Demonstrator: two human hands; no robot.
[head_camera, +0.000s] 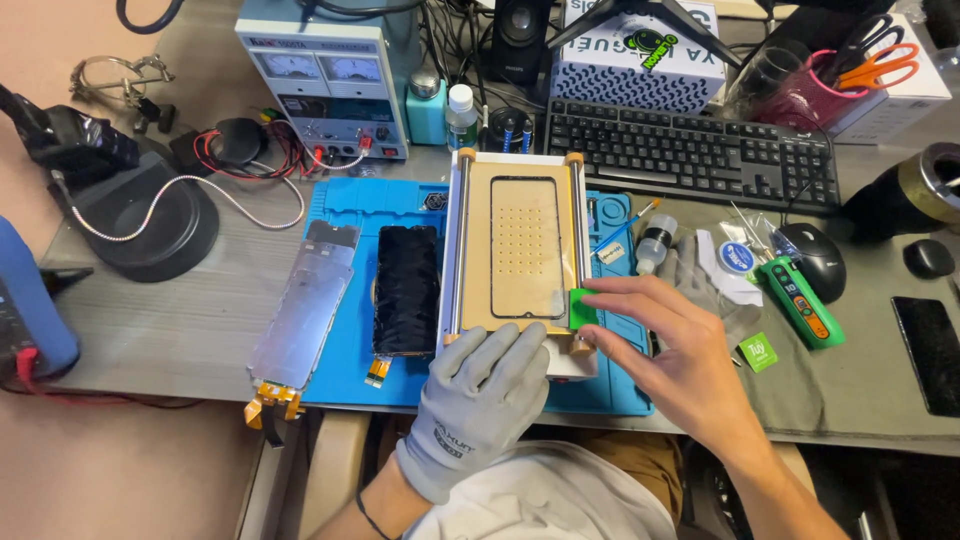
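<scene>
Two hands work at the near end of a heated separator plate (517, 250), where a thin glass panel with a black border (526, 248) lies flat, its long axis running from 12 to 6 o'clock. The bare right hand (680, 360) pinches a small green plastic card (583, 308) between thumb and fingers, closed on it, at the panel's lower right corner; the panel lies at about 10 o'clock from those fingers. The gloved left hand (487, 385) rests flat and open on the plate's near edge, gripping nothing, at 6 o'clock of the panel. The right hand is the nearer to the corner. At 9 o'clock, on the blue mat (345, 350), lie a dark phone screen (406, 290) and a metal backing frame (305, 310). A keyboard (690, 150) sits at 1 o'clock on the bench (170, 320)
</scene>
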